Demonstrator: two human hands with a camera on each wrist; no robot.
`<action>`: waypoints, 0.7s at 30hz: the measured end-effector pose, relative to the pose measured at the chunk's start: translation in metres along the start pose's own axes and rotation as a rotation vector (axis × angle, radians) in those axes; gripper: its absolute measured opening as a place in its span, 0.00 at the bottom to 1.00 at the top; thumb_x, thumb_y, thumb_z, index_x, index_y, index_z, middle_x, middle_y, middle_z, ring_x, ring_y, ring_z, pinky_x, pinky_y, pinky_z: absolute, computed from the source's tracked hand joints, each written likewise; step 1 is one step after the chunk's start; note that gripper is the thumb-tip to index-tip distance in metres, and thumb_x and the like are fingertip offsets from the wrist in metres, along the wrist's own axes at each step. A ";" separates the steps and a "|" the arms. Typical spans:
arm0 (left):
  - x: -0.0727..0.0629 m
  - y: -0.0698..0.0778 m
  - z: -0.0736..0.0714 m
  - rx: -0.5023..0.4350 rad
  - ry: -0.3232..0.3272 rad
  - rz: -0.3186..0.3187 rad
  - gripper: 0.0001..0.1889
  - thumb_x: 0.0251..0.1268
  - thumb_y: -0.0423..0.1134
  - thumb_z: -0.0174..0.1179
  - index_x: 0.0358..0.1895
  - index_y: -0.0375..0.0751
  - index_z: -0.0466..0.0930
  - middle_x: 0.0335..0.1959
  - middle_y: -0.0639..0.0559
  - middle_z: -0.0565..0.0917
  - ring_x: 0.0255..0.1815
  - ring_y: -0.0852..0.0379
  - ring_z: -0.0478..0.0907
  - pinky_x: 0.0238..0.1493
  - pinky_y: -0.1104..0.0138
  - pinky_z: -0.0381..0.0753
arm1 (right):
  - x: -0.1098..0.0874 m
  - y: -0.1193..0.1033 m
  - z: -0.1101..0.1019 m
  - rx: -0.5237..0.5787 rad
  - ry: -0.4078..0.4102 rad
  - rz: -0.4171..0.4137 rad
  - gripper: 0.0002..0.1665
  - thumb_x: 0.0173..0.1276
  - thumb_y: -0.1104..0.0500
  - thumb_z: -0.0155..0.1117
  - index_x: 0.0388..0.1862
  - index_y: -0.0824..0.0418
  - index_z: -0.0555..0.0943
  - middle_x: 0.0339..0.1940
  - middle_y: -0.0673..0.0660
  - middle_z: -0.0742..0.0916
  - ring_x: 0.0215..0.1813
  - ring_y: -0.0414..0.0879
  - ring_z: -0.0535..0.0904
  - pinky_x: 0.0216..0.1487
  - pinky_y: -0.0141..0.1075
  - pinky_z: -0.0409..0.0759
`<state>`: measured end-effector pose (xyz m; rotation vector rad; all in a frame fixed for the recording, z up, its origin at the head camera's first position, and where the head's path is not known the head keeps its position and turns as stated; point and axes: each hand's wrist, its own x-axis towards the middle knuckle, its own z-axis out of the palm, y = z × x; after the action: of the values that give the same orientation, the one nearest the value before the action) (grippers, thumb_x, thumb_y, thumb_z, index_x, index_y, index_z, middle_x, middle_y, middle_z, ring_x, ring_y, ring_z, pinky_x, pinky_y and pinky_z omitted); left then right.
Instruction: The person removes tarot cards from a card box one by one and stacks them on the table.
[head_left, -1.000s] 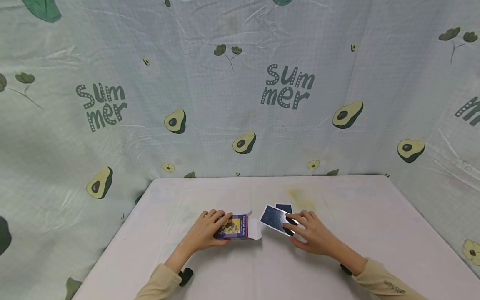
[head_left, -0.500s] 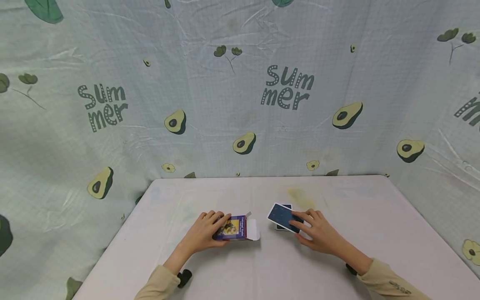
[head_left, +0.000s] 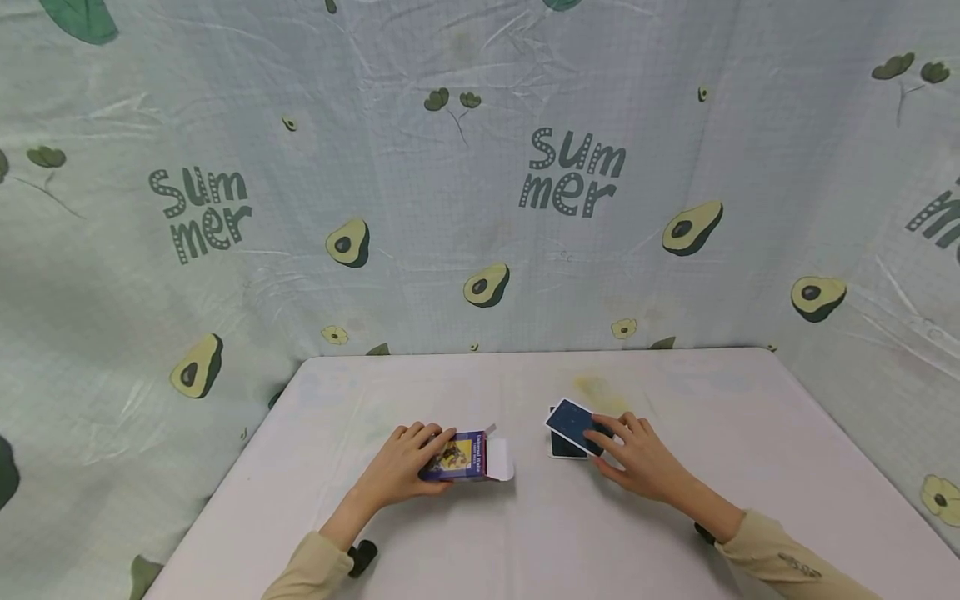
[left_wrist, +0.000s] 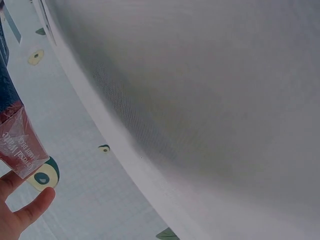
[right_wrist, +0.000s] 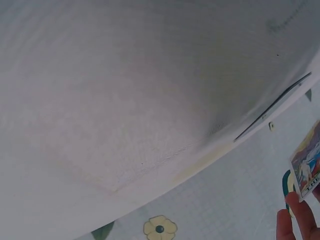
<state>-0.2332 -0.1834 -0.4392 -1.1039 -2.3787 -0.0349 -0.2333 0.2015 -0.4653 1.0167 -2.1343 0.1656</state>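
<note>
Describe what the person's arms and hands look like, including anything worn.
The left hand and right hand are gloveless. Both sides have beige fabric sleeves, the right with small dark marks, unreadable here. A small black device shows near each sleeve end.

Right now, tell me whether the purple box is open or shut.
Open: the purple box, held by the left hand, has its white flap sticking out at one end. Its inside is hidden.
</note>
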 end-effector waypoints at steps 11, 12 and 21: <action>0.000 -0.001 0.002 -0.016 0.002 0.002 0.39 0.38 0.61 0.64 0.58 0.46 0.69 0.44 0.53 0.74 0.40 0.58 0.68 0.38 0.62 0.68 | 0.002 -0.005 0.007 -0.112 -0.120 0.080 0.22 0.47 0.50 0.67 0.42 0.55 0.80 0.43 0.59 0.79 0.34 0.52 0.69 0.27 0.43 0.67; 0.000 -0.001 0.002 -0.020 0.006 0.002 0.39 0.38 0.61 0.65 0.58 0.46 0.69 0.44 0.53 0.74 0.40 0.58 0.68 0.38 0.62 0.68 | 0.002 -0.005 0.008 -0.131 -0.138 0.087 0.21 0.46 0.50 0.68 0.42 0.54 0.80 0.43 0.59 0.79 0.34 0.52 0.69 0.27 0.43 0.68; 0.000 -0.002 0.006 -0.024 0.031 0.011 0.39 0.36 0.60 0.66 0.57 0.45 0.70 0.43 0.53 0.74 0.39 0.58 0.68 0.38 0.62 0.68 | 0.009 -0.013 0.013 -0.193 -0.246 0.163 0.18 0.49 0.48 0.67 0.38 0.52 0.78 0.35 0.55 0.79 0.31 0.51 0.68 0.24 0.42 0.64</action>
<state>-0.2371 -0.1830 -0.4435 -1.1201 -2.3505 -0.0763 -0.2348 0.1824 -0.4709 0.7842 -2.4031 -0.0919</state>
